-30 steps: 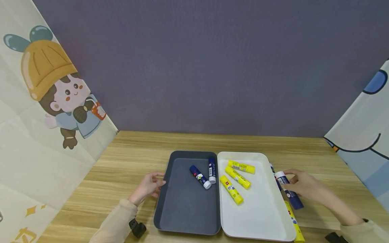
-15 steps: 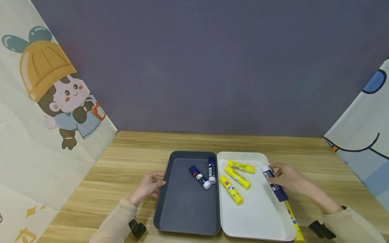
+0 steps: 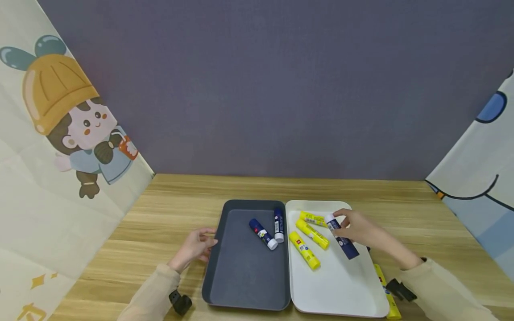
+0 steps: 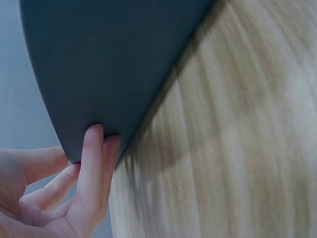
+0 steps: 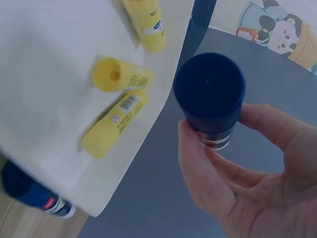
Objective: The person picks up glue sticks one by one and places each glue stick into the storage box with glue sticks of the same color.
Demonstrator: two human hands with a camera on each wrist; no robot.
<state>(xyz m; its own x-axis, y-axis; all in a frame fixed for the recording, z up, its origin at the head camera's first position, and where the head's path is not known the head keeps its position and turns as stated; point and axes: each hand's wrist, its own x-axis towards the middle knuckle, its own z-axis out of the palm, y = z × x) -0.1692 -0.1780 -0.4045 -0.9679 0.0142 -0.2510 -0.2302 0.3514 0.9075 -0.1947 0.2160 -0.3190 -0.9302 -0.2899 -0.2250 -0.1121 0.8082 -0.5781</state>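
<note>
My right hand pinches a dark blue glue stick with a white cap, tilted above the white tray. In the right wrist view the glue stick's blue base faces the camera. Several yellow glue sticks lie in the white tray. The grey tray beside it holds two blue glue sticks. At the grey tray's left side is my left hand, fingertips resting against its outer wall and rim, nothing gripped.
Right of the white tray, a yellow glue stick lies on the wooden table. Another blue glue stick lies outside the white tray, mostly hidden in the head view. A grey-purple panel stands behind the table.
My right hand has lifted the blue glue stick from the table right of the white tray and carried it left over that tray. The left hand stays at the grey tray.
</note>
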